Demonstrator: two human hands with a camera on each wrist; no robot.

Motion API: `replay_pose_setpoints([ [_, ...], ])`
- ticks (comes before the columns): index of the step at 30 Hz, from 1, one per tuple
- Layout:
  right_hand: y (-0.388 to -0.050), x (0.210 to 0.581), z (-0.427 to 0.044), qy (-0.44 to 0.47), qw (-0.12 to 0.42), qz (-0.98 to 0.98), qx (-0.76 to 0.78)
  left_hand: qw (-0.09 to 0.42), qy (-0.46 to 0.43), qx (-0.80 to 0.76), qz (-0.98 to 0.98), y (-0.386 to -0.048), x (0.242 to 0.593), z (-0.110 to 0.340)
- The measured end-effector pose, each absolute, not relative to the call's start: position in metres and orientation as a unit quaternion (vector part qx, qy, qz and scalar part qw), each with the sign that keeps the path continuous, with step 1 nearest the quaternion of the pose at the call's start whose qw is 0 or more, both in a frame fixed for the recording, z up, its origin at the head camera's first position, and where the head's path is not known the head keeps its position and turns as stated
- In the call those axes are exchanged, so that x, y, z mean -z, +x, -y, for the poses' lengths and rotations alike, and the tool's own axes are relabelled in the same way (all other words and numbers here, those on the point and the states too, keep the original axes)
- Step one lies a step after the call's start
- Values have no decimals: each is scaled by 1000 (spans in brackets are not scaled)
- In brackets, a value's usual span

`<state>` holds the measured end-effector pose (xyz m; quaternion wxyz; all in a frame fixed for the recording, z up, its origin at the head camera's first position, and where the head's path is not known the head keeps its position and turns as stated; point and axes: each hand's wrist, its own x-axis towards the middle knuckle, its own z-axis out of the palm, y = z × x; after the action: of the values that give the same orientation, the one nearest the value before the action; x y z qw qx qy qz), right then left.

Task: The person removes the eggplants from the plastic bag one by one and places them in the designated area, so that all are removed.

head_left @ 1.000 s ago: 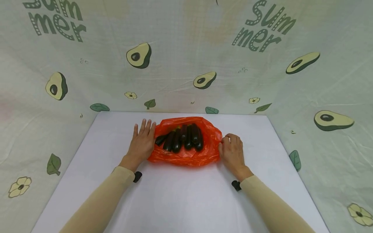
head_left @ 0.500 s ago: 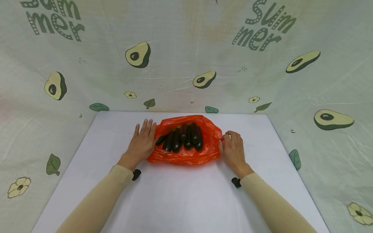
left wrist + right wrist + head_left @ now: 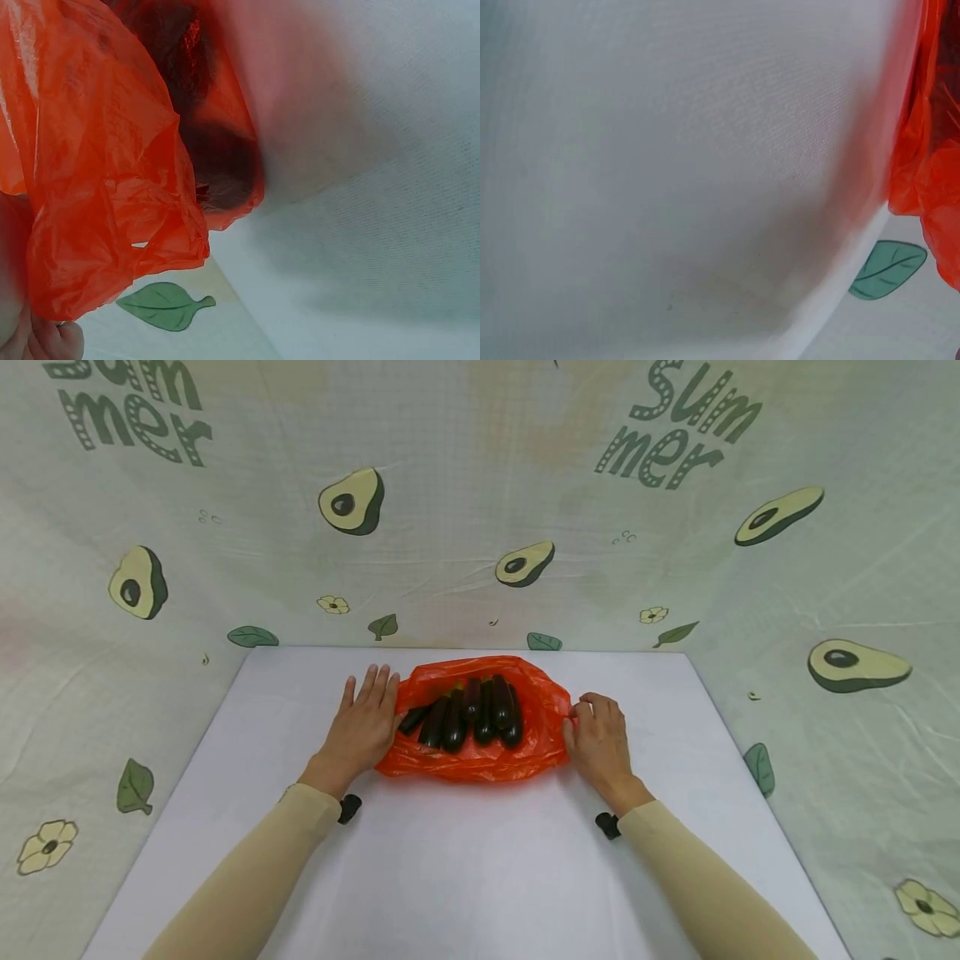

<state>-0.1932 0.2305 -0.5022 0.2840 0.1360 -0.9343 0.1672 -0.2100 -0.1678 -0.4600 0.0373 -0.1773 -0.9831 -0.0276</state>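
Several dark eggplants (image 3: 483, 714) lie in an opened-out red plastic bag (image 3: 465, 766) at the far middle of the table. My left hand (image 3: 358, 727) has its fingers straight and rests against the bag's left side; its thumb is mostly hidden. At the opposite end, my right hand (image 3: 600, 743) pinches the bag's right edge with curled fingers. The left wrist view shows the crumpled bag (image 3: 112, 172) close up, with fingertips (image 3: 60, 341) at the lower left. Only a strip of the bag (image 3: 945, 195) enters the right wrist view.
The white table (image 3: 480, 877) extends in front of the bag and to both sides. A pale cloth (image 3: 450, 510) printed with avocados, leaves and flowers hangs behind and along the sides. Small black devices (image 3: 349, 808) are worn at both wrists.
Both hands stay at the two ends of the bag. The bag and eggplants keep nearly the same place, with only a slight shift of the view.
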Motion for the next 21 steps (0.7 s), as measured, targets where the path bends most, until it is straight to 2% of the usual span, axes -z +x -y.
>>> replay_pose_setpoints([
  [21,-193,498,-229,134,279,937,-163,38,-162,52,985,-212,460,169],
])
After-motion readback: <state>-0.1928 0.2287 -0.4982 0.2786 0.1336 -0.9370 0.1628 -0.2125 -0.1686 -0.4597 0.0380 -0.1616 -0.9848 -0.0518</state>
